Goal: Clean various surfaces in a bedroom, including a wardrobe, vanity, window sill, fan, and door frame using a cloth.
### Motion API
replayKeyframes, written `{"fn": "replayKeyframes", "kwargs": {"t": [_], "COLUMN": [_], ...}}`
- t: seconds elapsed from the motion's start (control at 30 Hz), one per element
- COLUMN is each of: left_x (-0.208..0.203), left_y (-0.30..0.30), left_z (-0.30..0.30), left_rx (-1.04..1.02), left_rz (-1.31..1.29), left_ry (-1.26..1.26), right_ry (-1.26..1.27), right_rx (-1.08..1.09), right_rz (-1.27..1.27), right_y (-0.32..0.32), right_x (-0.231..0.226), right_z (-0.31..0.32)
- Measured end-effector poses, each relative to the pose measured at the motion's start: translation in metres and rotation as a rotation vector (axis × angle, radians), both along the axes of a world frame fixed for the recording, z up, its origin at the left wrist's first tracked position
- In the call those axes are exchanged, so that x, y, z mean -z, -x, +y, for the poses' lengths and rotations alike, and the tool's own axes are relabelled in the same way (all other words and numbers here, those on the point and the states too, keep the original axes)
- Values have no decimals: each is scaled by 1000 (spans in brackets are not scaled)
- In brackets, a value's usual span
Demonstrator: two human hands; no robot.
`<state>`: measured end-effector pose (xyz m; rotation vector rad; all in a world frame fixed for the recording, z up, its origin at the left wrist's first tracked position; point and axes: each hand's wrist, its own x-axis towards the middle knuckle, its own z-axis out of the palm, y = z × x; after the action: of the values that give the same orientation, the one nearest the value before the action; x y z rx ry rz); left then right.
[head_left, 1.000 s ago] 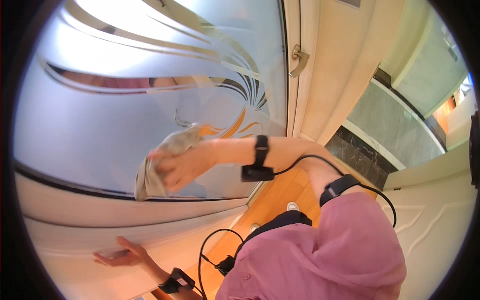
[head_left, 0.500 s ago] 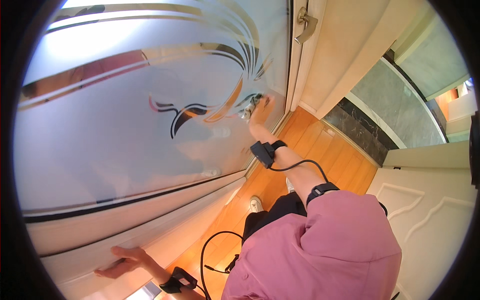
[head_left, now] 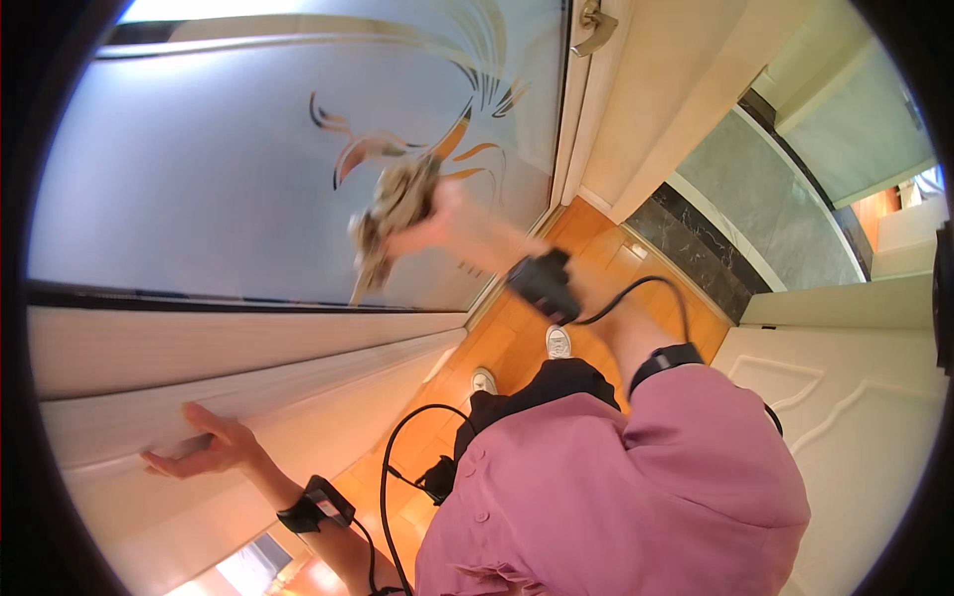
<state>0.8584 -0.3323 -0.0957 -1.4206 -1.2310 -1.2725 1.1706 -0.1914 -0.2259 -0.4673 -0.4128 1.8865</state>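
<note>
In my right hand (head_left: 442, 223), blurred by motion, is a crumpled grey-beige cloth (head_left: 397, 204). The cloth lies against the frosted glass panel (head_left: 219, 169), over the lower part of its curved pattern, and one corner hangs down toward the dark lower edge of the glass. My left hand (head_left: 214, 447) is at the lower left, beside the white door frame (head_left: 298, 348) below the glass. Its thumb and fingers are spread apart; a small dark patch shows between them, and I cannot make out what it is.
A metal door handle (head_left: 596, 28) sits on the frame at the top. Wooden floor (head_left: 596, 223) lies under my feet, bordered by a dark marble strip (head_left: 686, 233). A white panelled door (head_left: 835, 427) stands on the right. Black cables (head_left: 390, 487) run from my wrist straps.
My right hand has swept the cloth left and down across the glass, where more of the cloth now shows. My left hand sits higher in the picture, still with its fingers apart.
</note>
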Motion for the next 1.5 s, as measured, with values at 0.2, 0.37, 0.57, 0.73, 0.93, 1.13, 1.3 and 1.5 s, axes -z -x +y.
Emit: {"fn": "replayKeyframes", "kwargs": {"t": [0.2, 0.37, 0.57, 0.73, 0.93, 1.13, 1.3, 1.5], "left_x": [0, 3, -5, -4, -6, -11, -1, 48], "left_y": [2, -1, -18, -13, -6, -14, -25, -35], "left_z": [-10, -5, -3, -13, 1, 0, -15, -22], "left_rx": [-64, -108, -202, -181, -98, -85, -297, -436], "left_rz": [-21, 41, 85, 58, 84, 102, 124, 167], "left_ry": [10, 20, 109, 207, -14, -28, 77, 212], "right_ry": [-617, 147, 473, 875, 827, 139, 299, 47], "right_rx": [436, 1001, 148, -11, -264, -566, -93, -288], "right_rz": [-970, -297, 319, 293, 606, 584, -48, 135], "right_y": [-114, -121, -12, 124, 130, 52, -45, -99], "right_x": [-30, 108, 340, 326, 218, 163, 49, 125], "right_z": [42, 117, 41, -43, -68, -87, -116, -136]}}
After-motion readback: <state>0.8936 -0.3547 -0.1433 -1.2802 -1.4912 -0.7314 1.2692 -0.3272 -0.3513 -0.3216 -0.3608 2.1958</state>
